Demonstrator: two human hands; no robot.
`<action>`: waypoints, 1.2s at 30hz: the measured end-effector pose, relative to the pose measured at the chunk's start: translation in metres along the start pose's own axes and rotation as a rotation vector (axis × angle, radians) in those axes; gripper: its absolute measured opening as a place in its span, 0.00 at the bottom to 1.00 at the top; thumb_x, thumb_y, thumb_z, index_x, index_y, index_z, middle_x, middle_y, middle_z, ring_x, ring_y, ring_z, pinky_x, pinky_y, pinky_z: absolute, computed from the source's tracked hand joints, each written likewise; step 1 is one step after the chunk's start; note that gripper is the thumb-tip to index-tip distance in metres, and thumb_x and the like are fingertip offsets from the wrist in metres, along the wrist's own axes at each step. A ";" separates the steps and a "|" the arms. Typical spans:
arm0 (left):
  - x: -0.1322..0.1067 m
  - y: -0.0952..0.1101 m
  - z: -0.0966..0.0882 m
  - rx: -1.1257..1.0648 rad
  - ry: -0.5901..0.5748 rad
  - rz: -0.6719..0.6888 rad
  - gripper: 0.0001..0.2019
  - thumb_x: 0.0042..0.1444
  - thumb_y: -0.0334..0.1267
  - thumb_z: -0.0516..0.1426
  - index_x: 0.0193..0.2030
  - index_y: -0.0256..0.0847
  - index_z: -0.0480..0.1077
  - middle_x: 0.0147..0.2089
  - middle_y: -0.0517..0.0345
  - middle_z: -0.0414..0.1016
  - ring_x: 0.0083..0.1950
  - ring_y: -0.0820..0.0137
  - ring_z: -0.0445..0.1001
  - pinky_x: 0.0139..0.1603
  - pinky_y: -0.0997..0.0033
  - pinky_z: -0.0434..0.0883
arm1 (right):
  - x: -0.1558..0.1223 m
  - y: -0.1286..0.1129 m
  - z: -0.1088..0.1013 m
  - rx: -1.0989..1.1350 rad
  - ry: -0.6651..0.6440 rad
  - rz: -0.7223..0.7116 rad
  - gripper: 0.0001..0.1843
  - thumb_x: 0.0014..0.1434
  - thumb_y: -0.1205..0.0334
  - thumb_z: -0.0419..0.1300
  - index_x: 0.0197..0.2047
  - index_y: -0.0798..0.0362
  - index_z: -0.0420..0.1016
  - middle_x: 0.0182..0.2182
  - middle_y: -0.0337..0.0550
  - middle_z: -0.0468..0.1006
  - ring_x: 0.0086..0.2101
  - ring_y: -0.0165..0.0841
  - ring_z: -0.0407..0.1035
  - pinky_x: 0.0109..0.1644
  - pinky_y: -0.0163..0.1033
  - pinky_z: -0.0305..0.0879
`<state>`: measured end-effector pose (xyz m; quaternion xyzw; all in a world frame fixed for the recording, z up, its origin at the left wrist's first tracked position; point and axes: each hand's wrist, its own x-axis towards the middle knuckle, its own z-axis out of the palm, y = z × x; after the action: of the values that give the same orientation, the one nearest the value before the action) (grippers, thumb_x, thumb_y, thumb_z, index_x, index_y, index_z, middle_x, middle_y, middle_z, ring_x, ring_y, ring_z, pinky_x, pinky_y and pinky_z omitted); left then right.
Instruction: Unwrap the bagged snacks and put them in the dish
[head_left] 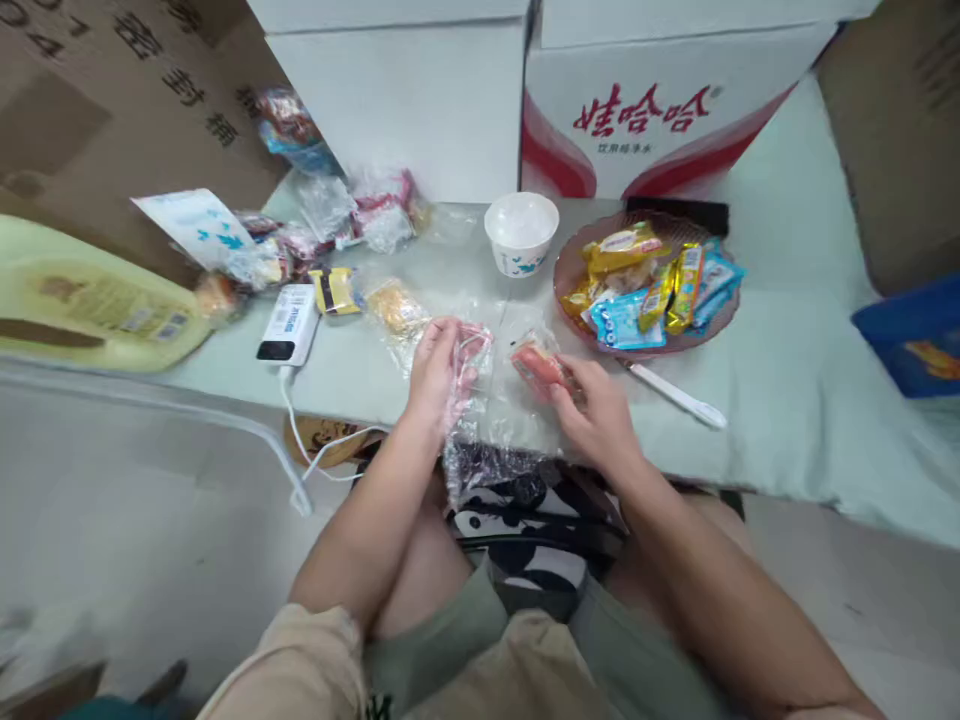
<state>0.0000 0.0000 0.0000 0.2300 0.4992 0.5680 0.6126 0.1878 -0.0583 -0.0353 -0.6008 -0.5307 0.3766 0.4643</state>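
Two hands work at the table's near edge. The left hand (439, 375) curls closed on a clear plastic bag (480, 400); the right hand (596, 410) pinches a red-wrapped snack (536, 365) beside it. Behind sit a paper cup (521, 232) and a snack plate (574, 265).

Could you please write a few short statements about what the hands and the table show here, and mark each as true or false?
1. The right hand holds a small red wrapped snack. True.
2. The left hand rests on the white power bank. False: it grips a clear plastic bag; the power bank lies apart, further left.
3. The brown plate carries yellow and blue packets. True.
4. The white paper cup stands on the plate. False: it stands on the table beside it.
5. A white stick-like tool lies near the plate. True.
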 end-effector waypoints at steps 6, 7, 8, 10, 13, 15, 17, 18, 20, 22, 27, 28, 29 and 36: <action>-0.003 -0.003 -0.005 0.172 -0.264 -0.229 0.17 0.43 0.42 0.70 0.37 0.38 0.73 0.50 0.49 0.78 0.49 0.61 0.77 0.41 0.67 0.76 | 0.000 0.011 0.017 0.712 0.000 0.329 0.19 0.54 0.46 0.66 0.45 0.48 0.80 0.43 0.41 0.83 0.42 0.38 0.77 0.46 0.43 0.73; -0.004 -0.005 -0.004 0.201 -0.278 -0.265 0.15 0.43 0.39 0.70 0.35 0.38 0.73 0.51 0.49 0.78 0.48 0.62 0.77 0.42 0.67 0.76 | 0.000 0.011 0.019 0.811 -0.014 0.373 0.19 0.52 0.47 0.68 0.44 0.48 0.80 0.41 0.40 0.84 0.38 0.36 0.77 0.43 0.41 0.73; -0.005 -0.006 -0.003 0.196 -0.287 -0.301 0.14 0.43 0.37 0.70 0.34 0.38 0.72 0.51 0.49 0.79 0.47 0.64 0.78 0.42 0.67 0.76 | 0.000 0.009 0.020 0.891 -0.033 0.407 0.18 0.51 0.49 0.70 0.43 0.48 0.80 0.38 0.40 0.84 0.35 0.34 0.76 0.40 0.39 0.73; -0.006 -0.004 0.000 0.087 -0.313 -0.351 0.12 0.45 0.35 0.68 0.32 0.39 0.69 0.49 0.50 0.80 0.45 0.64 0.80 0.40 0.68 0.76 | 0.000 0.007 0.020 1.002 -0.068 0.445 0.17 0.49 0.52 0.72 0.42 0.48 0.80 0.35 0.38 0.84 0.32 0.32 0.75 0.38 0.38 0.74; -0.006 0.006 0.000 -0.114 -0.371 -0.340 0.11 0.45 0.35 0.66 0.31 0.40 0.67 0.48 0.50 0.81 0.48 0.59 0.81 0.32 0.73 0.72 | 0.000 0.006 0.018 1.088 -0.103 0.467 0.17 0.51 0.55 0.71 0.45 0.46 0.79 0.36 0.37 0.84 0.35 0.33 0.77 0.39 0.39 0.76; -0.006 0.014 -0.004 -0.168 -0.391 -0.310 0.10 0.44 0.36 0.64 0.30 0.40 0.66 0.48 0.50 0.81 0.51 0.55 0.80 0.27 0.76 0.68 | 0.000 0.006 0.015 1.109 -0.130 0.488 0.18 0.52 0.56 0.70 0.47 0.43 0.77 0.37 0.35 0.84 0.36 0.34 0.78 0.39 0.41 0.77; -0.007 0.019 -0.009 -0.181 -0.414 -0.294 0.09 0.44 0.37 0.62 0.28 0.40 0.65 0.47 0.50 0.81 0.52 0.53 0.80 0.25 0.76 0.65 | 0.000 0.007 0.013 1.113 -0.149 0.500 0.18 0.53 0.56 0.70 0.48 0.42 0.77 0.39 0.34 0.84 0.37 0.34 0.78 0.41 0.43 0.78; -0.007 0.022 -0.013 -0.188 -0.423 -0.285 0.09 0.45 0.38 0.62 0.27 0.41 0.64 0.47 0.51 0.81 0.52 0.53 0.80 0.25 0.76 0.65 | 0.000 0.008 0.012 1.111 -0.153 0.501 0.19 0.53 0.56 0.71 0.49 0.41 0.76 0.41 0.34 0.84 0.38 0.35 0.78 0.42 0.44 0.78; -0.006 0.025 -0.020 -0.216 -0.420 -0.242 0.10 0.46 0.41 0.60 0.27 0.41 0.63 0.47 0.53 0.81 0.52 0.55 0.79 0.25 0.76 0.63 | -0.001 0.010 0.013 1.104 -0.149 0.494 0.22 0.52 0.56 0.71 0.50 0.41 0.75 0.44 0.35 0.84 0.41 0.36 0.79 0.42 0.44 0.78; -0.004 0.027 -0.027 -0.245 -0.386 -0.166 0.09 0.48 0.43 0.59 0.28 0.43 0.64 0.50 0.56 0.80 0.53 0.57 0.78 0.24 0.77 0.61 | -0.002 0.012 0.016 1.091 -0.140 0.483 0.23 0.52 0.55 0.72 0.51 0.41 0.75 0.44 0.36 0.84 0.41 0.36 0.79 0.40 0.43 0.78; 0.000 0.034 -0.038 -0.275 -0.351 -0.050 0.09 0.55 0.48 0.56 0.32 0.46 0.68 0.57 0.57 0.77 0.61 0.57 0.73 0.25 0.75 0.63 | -0.009 0.009 0.024 1.028 -0.111 0.474 0.21 0.52 0.54 0.72 0.48 0.43 0.75 0.39 0.37 0.85 0.35 0.33 0.79 0.37 0.39 0.78; 0.001 0.035 -0.039 -0.293 -0.351 -0.039 0.10 0.56 0.48 0.55 0.33 0.46 0.69 0.58 0.57 0.76 0.63 0.57 0.71 0.26 0.75 0.64 | -0.011 0.005 0.023 1.008 -0.101 0.458 0.21 0.51 0.53 0.72 0.48 0.43 0.75 0.38 0.37 0.85 0.34 0.33 0.79 0.37 0.38 0.78; 0.002 0.037 -0.040 -0.318 -0.350 -0.028 0.09 0.57 0.48 0.55 0.33 0.46 0.69 0.59 0.58 0.76 0.64 0.57 0.70 0.26 0.76 0.64 | -0.012 0.001 0.019 0.979 -0.090 0.433 0.22 0.51 0.52 0.73 0.48 0.43 0.76 0.38 0.37 0.85 0.34 0.32 0.78 0.37 0.38 0.77; 0.008 0.042 -0.039 -0.522 -0.397 -0.148 0.11 0.62 0.39 0.51 0.30 0.43 0.68 0.54 0.56 0.80 0.63 0.62 0.73 0.25 0.79 0.63 | 0.011 -0.039 -0.053 0.426 0.137 0.143 0.19 0.53 0.49 0.69 0.47 0.45 0.77 0.40 0.39 0.83 0.37 0.35 0.78 0.44 0.44 0.78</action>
<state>-0.0546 0.0065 0.0173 0.1348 0.2232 0.5746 0.7758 0.2284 -0.0556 0.0179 -0.5494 -0.3625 0.4706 0.5876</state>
